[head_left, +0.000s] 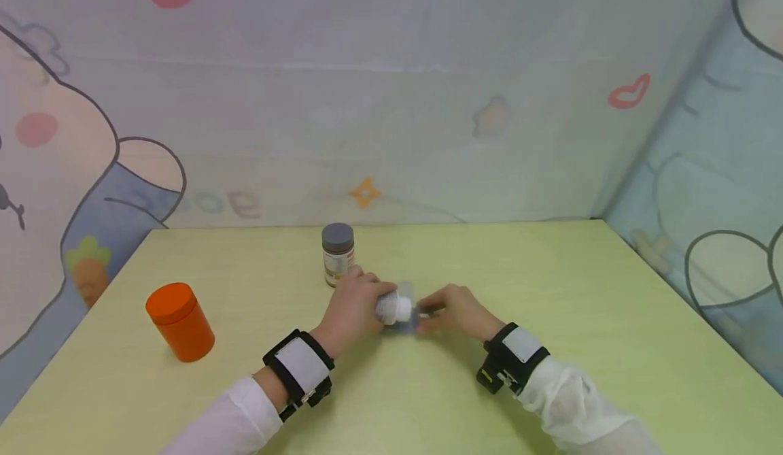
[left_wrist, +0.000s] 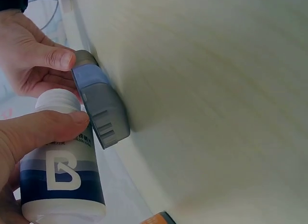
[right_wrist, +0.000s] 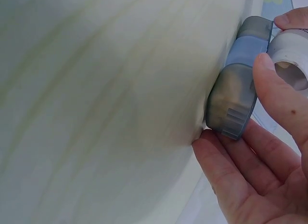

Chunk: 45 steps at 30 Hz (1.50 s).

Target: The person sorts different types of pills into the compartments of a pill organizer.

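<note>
My left hand (head_left: pixel 350 309) grips a white pill bottle (left_wrist: pixel 62 180) with a navy band and a large letter B. The bottle has no cap on and is tipped over, its open mouth (right_wrist: pixel 291 73) facing my right hand (head_left: pixel 455 313). Low beside that mouth lies a small pill case (left_wrist: pixel 98 96), translucent grey at both ends and blue in the middle. My right hand holds the case at one end, thumb (right_wrist: pixel 269 74) along its upper edge and fingertips at its underside. In the head view, the hands and bottle partly cover the case.
A dark jar (head_left: pixel 338 258) with a grey lid and a printed label stands just behind my left hand. Farther left is an orange jar (head_left: pixel 183 326) with an orange lid. Printed fabric (head_left: pixel 391 122) rises along the back edge of the pale yellow table (head_left: pixel 520 258).
</note>
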Available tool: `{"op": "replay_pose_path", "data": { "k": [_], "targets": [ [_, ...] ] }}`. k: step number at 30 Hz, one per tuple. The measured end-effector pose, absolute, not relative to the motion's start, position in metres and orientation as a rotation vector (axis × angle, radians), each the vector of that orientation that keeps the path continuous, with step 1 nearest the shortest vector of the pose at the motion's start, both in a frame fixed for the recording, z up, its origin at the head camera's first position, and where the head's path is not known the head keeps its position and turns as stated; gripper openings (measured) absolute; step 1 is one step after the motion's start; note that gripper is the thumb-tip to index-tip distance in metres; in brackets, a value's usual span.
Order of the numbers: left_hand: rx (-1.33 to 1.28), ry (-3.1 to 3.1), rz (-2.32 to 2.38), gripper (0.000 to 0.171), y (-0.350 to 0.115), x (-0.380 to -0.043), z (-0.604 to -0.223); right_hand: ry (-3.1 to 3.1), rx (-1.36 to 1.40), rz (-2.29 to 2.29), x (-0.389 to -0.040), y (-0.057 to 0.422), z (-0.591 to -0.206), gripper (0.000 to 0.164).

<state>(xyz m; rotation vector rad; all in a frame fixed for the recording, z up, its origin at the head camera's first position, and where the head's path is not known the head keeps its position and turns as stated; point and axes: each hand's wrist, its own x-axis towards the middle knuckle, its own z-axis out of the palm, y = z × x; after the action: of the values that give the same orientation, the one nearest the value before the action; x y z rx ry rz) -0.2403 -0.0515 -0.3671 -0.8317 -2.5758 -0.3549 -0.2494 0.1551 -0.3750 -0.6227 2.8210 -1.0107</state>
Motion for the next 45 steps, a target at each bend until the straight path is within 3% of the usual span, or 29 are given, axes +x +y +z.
{"op": "replay_pose_path", "data": {
  "k": [24,45],
  "targets": [
    [-0.896,-2.504,0.044,0.042,-0.045,-0.233,-0.361,2.819,-0.61,-0.997,-0.248,0.148,-0.376,0.047],
    [-0.76,-2.597,-0.459,0.051,-0.062,-0.234,-0.357,2.807,-0.6,-1.019,-0.252,0.151,-0.378,0.045]
  ]
}}
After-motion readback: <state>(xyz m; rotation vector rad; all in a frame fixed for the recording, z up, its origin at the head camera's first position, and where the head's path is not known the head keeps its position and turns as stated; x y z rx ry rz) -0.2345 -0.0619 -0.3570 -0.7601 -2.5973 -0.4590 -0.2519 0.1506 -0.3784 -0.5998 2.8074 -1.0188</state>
